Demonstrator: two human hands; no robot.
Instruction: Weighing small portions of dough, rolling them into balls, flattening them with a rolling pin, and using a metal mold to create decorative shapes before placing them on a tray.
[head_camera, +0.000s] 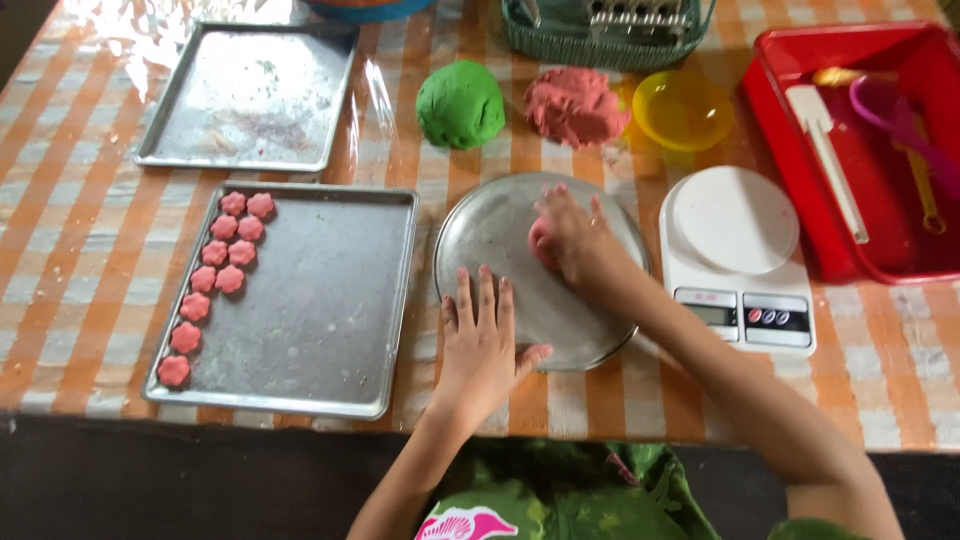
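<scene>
Pink dough (541, 243) under right hand (575, 240)

Right hand (572, 240) presses pink dough (541, 243) on the round plate (500, 225) — left hand (480, 335) flat on its rim.

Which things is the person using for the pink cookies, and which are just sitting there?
In use:
- right hand pressing pink dough piece
- left hand flat on round metal plate
- flower-shaped pink pieces on near tray
- pink dough lump

Lying about:
- green dough ball
- empty far tray
- yellow bowl
- white scale
- red bin
</scene>
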